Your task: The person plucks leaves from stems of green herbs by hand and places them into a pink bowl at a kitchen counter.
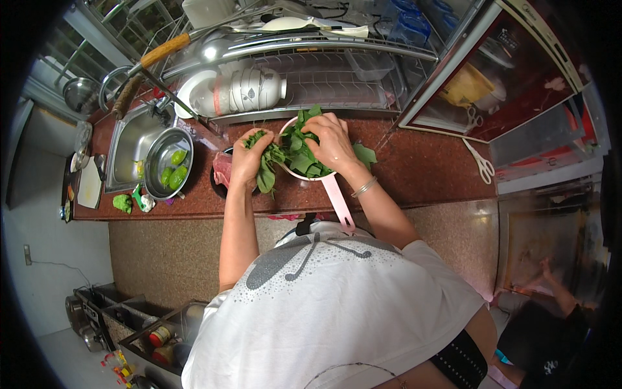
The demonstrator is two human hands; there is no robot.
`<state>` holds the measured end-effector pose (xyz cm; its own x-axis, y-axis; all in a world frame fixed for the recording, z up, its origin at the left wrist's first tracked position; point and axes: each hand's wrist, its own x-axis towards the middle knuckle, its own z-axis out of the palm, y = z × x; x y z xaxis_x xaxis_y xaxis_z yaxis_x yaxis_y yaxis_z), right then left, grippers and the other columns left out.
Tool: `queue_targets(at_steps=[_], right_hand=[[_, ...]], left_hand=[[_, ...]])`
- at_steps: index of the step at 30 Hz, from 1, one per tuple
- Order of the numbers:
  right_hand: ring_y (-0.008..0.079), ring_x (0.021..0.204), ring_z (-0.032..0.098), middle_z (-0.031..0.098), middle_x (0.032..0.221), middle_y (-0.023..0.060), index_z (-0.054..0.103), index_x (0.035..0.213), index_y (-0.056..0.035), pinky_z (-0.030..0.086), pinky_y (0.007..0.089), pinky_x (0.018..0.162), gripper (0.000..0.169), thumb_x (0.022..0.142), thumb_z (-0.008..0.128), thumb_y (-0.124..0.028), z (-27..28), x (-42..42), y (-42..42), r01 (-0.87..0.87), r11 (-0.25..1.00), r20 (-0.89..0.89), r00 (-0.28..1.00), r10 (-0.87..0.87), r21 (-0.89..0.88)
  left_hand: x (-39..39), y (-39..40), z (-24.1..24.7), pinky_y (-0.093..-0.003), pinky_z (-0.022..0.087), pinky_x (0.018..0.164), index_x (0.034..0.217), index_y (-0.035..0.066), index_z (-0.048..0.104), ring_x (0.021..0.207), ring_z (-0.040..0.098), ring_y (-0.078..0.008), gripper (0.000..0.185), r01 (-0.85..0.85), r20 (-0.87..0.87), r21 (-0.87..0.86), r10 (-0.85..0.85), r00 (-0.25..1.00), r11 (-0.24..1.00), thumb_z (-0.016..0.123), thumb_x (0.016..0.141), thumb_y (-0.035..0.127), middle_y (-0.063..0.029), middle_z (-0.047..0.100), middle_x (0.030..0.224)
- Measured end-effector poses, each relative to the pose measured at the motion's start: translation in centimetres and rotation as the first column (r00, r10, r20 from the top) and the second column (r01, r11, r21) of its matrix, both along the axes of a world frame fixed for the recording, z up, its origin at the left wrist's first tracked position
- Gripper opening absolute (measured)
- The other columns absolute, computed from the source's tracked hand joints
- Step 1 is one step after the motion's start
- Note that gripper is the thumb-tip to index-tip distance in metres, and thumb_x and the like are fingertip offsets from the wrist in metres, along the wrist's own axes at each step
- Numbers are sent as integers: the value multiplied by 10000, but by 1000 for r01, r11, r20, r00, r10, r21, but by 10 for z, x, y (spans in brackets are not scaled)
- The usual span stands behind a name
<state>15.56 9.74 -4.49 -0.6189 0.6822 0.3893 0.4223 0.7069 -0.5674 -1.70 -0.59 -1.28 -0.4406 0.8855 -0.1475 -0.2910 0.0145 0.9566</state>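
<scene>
My left hand (249, 158) is closed around a bunch of leafy green stems (266, 160), just left of a pink-handled colander (336, 199). Green leaves (300, 158) heap up inside the colander, whose handle points toward my body. Over its right side, my right hand (330, 141) has its fingers curled among the leaves; whether they grip any is hard to see. One larger leaf (364, 155) lies to the right, beside my right wrist. Partly hidden behind my left hand, a piece of raw meat (222, 168) rests in a dark bowl.
A metal bowl (190, 167) holding several green vegetables stands by the steel sink (116, 167). Behind the counter is a wire dish rack (320, 109) with stacked bowls (248, 92). White-handled scissors (482, 164) lie at the right. Another person (544, 335) is at the lower right.
</scene>
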Motion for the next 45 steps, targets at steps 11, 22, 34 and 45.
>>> queue_targets(at_steps=[11,22,34,45], right_hand=[[273,1333,339,476,1388,30,688,1084,-224,215,579,1068,330,754,699,-238,-52,-5,2,-233,963,446,854,269,-136],[308,1355,327,348,1479,106,531,1297,-323,272,603,1057,561,769,699,-234,-9,-8,15,-288,909,518,751,410,-302],[341,876,603,616,891,129,595,855,11,477,394,787,162,722,687,5,24,1,21,-232,953,-99,971,216,-194],[248,887,676,690,998,130,647,988,-10,536,315,779,177,843,650,-112,24,66,61,-84,667,-126,992,-15,-741]], left_hand=[[-21,-21,16,-224,456,477,898,36,628,605,597,-108,84,-36,63,-48,39,997,998,658,848,97,-41,645,764],[-10,-63,2,-269,511,674,856,15,615,747,634,-145,83,78,-71,-142,-89,994,987,607,774,11,-98,674,849],[41,-69,-90,-490,528,733,906,9,608,821,648,-416,191,-381,-879,-463,-359,315,800,636,723,54,-244,661,840],[29,-78,-62,-452,505,759,1002,-11,657,858,634,-416,307,-89,-784,-455,-351,511,886,677,742,151,-258,657,857]])
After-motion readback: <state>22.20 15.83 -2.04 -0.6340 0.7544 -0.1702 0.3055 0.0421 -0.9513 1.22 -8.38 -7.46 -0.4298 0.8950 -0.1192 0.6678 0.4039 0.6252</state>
